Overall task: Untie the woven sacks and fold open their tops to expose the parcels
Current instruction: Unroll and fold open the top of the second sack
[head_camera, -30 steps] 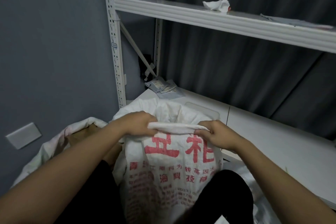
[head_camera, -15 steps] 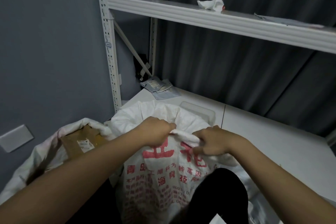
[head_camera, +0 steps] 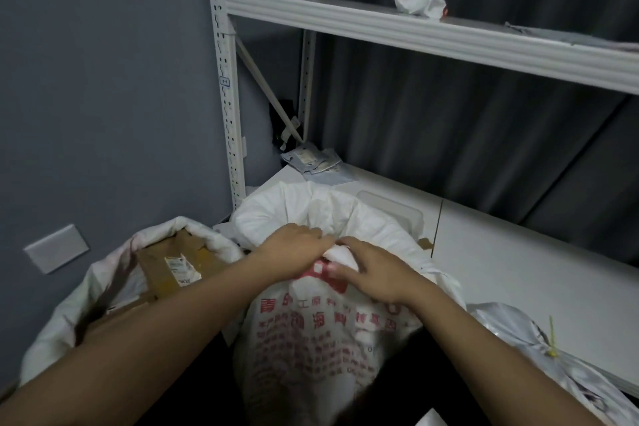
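A white woven sack with red print (head_camera: 321, 332) stands in front of me, its top rolled down into a thick white rim. My left hand (head_camera: 294, 249) grips that rolled rim from the left. My right hand (head_camera: 366, 273) lies on the rim from the right, fingers curled over the fabric fold. The two hands nearly touch. What is inside this sack is hidden. To the left a second white sack (head_camera: 103, 287) lies open, with a brown cardboard parcel (head_camera: 173, 263) and its label showing.
A white metal rack upright (head_camera: 224, 79) and shelf beam (head_camera: 415, 34) rise behind the sacks. Crumpled white paper (head_camera: 420, 3) sits on the shelf. Grey mailers (head_camera: 314, 162) lie on the white lower shelf (head_camera: 518, 252). A silver bag with a yellow tie (head_camera: 549, 346) is at right.
Both hands have moved closer together on the sack's rolled rim, pushing the fold further down over the red print. The view has shifted so more of the left sack shows.
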Motion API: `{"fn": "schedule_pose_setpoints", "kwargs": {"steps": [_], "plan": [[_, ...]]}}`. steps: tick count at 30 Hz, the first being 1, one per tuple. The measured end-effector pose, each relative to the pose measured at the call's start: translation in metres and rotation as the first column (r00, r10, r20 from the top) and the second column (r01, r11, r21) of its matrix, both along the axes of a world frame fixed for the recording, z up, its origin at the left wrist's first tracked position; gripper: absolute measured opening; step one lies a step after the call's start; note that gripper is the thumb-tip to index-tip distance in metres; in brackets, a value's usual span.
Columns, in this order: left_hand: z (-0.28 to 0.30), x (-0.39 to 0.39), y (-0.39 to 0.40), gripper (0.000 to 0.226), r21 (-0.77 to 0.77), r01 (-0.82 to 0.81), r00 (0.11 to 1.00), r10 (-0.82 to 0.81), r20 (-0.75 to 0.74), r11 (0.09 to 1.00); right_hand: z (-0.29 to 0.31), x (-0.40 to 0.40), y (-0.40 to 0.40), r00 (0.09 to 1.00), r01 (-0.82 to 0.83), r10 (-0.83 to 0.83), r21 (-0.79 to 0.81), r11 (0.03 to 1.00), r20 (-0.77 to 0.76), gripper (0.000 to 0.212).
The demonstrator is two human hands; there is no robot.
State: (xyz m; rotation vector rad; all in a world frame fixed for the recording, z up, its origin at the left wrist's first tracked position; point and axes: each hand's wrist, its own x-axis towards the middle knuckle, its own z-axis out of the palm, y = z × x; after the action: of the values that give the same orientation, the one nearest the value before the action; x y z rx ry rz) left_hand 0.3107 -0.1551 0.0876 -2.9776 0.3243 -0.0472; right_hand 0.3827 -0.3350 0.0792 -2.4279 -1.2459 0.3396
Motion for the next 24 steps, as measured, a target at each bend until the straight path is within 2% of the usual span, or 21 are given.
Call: {"fn": "schedule_pose_setpoints", "kwargs": {"steps": [1, 3, 4, 5, 6, 7, 8, 9, 11, 12, 13, 16, 19, 22, 23, 24], "plan": [[0.001, 0.000, -0.002, 0.040, 0.011, 0.004, 0.999, -0.005, 0.034, 1.000, -0.002, 0.000, 0.004, 1.000, 0.004, -0.002, 0.079, 0.997, -0.028, 0.051], [-0.001, -0.005, 0.006, 0.057, -0.099, -0.039, 0.995, 0.047, 0.082, 0.994, -0.010, 0.001, 0.008, 1.000, 0.015, -0.017, 0.223, 0.975, 0.010, 0.023], [-0.003, -0.010, 0.013, 0.069, -0.224, -0.097, 0.985, 0.126, 0.121, 0.970, -0.015, 0.001, 0.006, 0.999, 0.039, -0.041, 0.270, 0.962, 0.002, 0.017], [-0.005, -0.018, 0.018, 0.078, -0.402, -0.189, 0.949, 0.272, 0.160, 0.896, -0.021, 0.001, 0.004, 0.997, 0.073, -0.069, 0.308, 0.948, -0.024, 0.014], [-0.009, -0.027, 0.024, 0.082, -0.596, -0.274, 0.879, 0.448, 0.163, 0.755, -0.027, 0.001, 0.002, 0.995, 0.103, -0.090, 0.348, 0.932, -0.053, 0.011], [-0.013, -0.033, 0.029, 0.082, -0.754, -0.354, 0.788, 0.610, 0.078, 0.554, -0.031, 0.000, 0.001, 0.991, 0.127, -0.107, 0.380, 0.916, -0.074, 0.008], [-0.016, -0.036, 0.033, 0.080, -0.849, -0.414, 0.704, 0.707, -0.070, 0.328, -0.035, -0.001, 0.001, 0.989, 0.145, -0.118, 0.401, 0.905, -0.090, 0.007], [-0.020, -0.035, 0.038, 0.078, -0.893, -0.441, 0.647, 0.722, -0.245, 0.093, -0.038, -0.002, 0.002, 0.988, 0.150, -0.122, 0.408, 0.900, -0.095, 0.007], [-0.024, -0.028, 0.042, 0.069, -0.854, -0.400, 0.619, 0.589, -0.519, -0.332, -0.041, -0.004, 0.004, 0.990, 0.138, -0.114, 0.424, 0.895, -0.083, 0.009], [-0.023, -0.024, 0.040, 0.062, -0.802, -0.364, 0.629, 0.510, -0.587, -0.473, -0.041, -0.005, 0.005, 0.992, 0.129, -0.112, 0.428, 0.894, -0.065, 0.009], [-0.023, -0.019, 0.038, 0.055, -0.766, -0.324, 0.642, 0.466, -0.609, -0.556, -0.039, -0.007, 0.005, 0.992, 0.126, -0.118, 0.428, 0.895, -0.045, 0.009], [-0.015, -0.003, 0.035, 0.041, -0.704, -0.232, 0.641, 0.438, -0.630, -0.671, -0.034, -0.009, 0.000, 0.990, 0.118, -0.142, 0.411, 0.904, 0.028, 0.013], [-0.003, 0.008, 0.042, 0.043, -0.659, -0.151, 0.686, 0.401, -0.606, -0.737, -0.027, -0.014, -0.007, 0.996, 0.062, -0.077, 0.311, 0.948, 0.034, 0.016], [0.003, 0.011, 0.041, 0.046, -0.703, -0.123, 0.702, 0.439, -0.560, -0.700, -0.003, -0.018, -0.004, 0.997, 0.019, -0.020, 0.012, 1.000, 0.076, 0.038], [0.004, 0.010, 0.040, 0.046, -0.713, -0.105, 0.708, 0.452, -0.543, -0.693, 0.008, -0.019, 0.001, 0.992, 0.041, -0.035, -0.048, 0.998, 0.124, 0.044], [0.002, 0.008, 0.039, 0.046, -0.714, -0.085, 0.712, 0.459, -0.532, -0.695, 0.019, -0.022, 0.007, 0.984, 0.083, -0.078, -0.029, 0.996, 0.159, 0.047]]}}
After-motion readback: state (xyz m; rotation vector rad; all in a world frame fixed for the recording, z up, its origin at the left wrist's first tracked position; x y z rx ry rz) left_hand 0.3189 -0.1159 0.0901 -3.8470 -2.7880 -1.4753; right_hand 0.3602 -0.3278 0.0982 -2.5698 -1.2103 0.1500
